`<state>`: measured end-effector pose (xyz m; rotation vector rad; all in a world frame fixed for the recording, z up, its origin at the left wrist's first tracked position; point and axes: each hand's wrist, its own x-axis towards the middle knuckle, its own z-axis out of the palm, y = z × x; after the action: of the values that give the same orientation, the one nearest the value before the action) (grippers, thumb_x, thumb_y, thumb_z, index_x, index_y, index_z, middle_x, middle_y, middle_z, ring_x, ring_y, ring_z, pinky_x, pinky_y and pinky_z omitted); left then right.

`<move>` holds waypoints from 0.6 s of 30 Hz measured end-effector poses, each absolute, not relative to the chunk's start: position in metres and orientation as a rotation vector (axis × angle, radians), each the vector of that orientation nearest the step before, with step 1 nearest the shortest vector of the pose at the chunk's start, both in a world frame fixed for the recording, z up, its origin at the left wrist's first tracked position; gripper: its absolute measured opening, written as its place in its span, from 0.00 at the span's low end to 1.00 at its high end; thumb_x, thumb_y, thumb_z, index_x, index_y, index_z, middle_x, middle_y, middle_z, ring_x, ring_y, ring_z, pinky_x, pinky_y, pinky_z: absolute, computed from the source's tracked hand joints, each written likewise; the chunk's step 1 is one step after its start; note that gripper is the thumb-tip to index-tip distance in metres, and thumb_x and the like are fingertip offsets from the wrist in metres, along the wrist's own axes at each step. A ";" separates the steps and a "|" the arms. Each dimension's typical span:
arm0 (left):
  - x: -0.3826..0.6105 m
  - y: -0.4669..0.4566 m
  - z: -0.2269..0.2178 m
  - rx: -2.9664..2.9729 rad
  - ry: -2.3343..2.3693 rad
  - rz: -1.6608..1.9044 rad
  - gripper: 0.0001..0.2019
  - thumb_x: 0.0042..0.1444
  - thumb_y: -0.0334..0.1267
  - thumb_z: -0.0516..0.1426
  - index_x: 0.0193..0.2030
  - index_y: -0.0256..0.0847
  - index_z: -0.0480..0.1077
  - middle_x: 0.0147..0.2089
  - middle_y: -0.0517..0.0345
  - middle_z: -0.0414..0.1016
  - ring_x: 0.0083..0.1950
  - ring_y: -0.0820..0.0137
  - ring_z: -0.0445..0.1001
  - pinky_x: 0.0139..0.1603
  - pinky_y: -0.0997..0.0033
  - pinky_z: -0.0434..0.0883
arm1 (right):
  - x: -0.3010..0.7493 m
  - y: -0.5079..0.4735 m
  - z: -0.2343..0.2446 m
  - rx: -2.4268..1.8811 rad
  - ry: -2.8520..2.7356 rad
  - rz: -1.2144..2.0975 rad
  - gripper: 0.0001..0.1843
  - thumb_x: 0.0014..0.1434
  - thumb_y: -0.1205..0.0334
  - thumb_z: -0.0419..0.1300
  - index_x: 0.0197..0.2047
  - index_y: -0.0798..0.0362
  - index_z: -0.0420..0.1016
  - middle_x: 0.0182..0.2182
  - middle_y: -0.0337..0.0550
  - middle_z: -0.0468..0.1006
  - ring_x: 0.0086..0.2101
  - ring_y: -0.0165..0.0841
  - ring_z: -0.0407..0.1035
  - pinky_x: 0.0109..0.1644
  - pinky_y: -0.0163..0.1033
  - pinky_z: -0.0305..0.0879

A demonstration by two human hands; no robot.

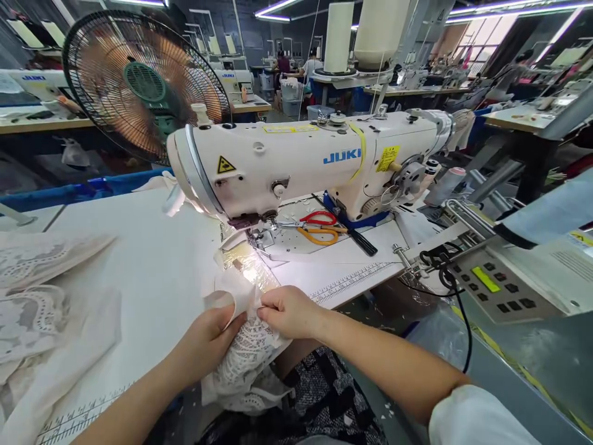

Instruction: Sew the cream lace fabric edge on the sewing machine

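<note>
Both hands hold a piece of white lace fabric at the front edge of the sewing table. My left hand grips its left side, the thumb over a plain cloth flap. Close beside it, my right hand pinches the fabric's upper right edge between thumb and fingers. Lace hangs from the hands over the lap. Just beyond them stands the white sewing machine, its lit needle area above the fabric's far end. The needle itself is too small to make out.
Red-handled scissors, orange-handled scissors and a black-handled screwdriver lie under the machine arm. More lace pieces lie at left. A fan stands behind; a control box is at right.
</note>
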<state>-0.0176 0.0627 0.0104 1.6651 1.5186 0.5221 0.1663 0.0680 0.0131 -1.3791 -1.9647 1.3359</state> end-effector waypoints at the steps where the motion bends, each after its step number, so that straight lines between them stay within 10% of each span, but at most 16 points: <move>1: -0.016 0.061 0.013 1.634 1.501 0.517 0.35 0.40 0.78 0.55 0.15 0.44 0.61 0.18 0.62 0.59 0.23 0.70 0.57 0.21 0.69 0.60 | 0.166 0.067 0.014 -1.396 -1.973 1.295 0.27 0.61 0.75 0.61 0.18 0.51 0.50 0.19 0.29 0.54 0.26 0.28 0.51 0.32 0.36 0.46; 7: -0.018 0.034 0.019 1.194 1.422 0.544 0.26 0.42 0.66 0.67 0.23 0.43 0.72 0.25 0.54 0.78 0.30 0.59 0.76 0.31 0.65 0.74 | 0.175 0.048 0.017 -1.506 -1.977 1.000 0.25 0.60 0.72 0.61 0.20 0.49 0.50 0.21 0.33 0.55 0.28 0.32 0.52 0.33 0.39 0.45; 11: -0.009 0.024 0.024 0.646 1.329 0.599 0.23 0.26 0.48 0.78 0.26 0.40 0.76 0.32 0.48 0.85 0.39 0.51 0.84 0.37 0.63 0.80 | 0.202 0.016 0.001 -1.545 -1.898 0.878 0.08 0.65 0.63 0.55 0.34 0.50 0.72 0.34 0.45 0.76 0.35 0.37 0.67 0.41 0.40 0.60; 18: 0.000 0.019 0.031 0.387 1.140 0.596 0.29 0.18 0.46 0.81 0.30 0.36 0.78 0.33 0.44 0.86 0.36 0.49 0.85 0.35 0.61 0.82 | 0.239 -0.043 -0.040 -1.089 -1.652 1.431 0.51 0.52 0.13 0.46 0.46 0.52 0.81 0.38 0.53 0.82 0.41 0.46 0.77 0.45 0.47 0.72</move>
<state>-0.0004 0.0186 0.0313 0.3869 1.1401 0.5963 0.2394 -0.0430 -0.0401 -1.0886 -1.6521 1.4307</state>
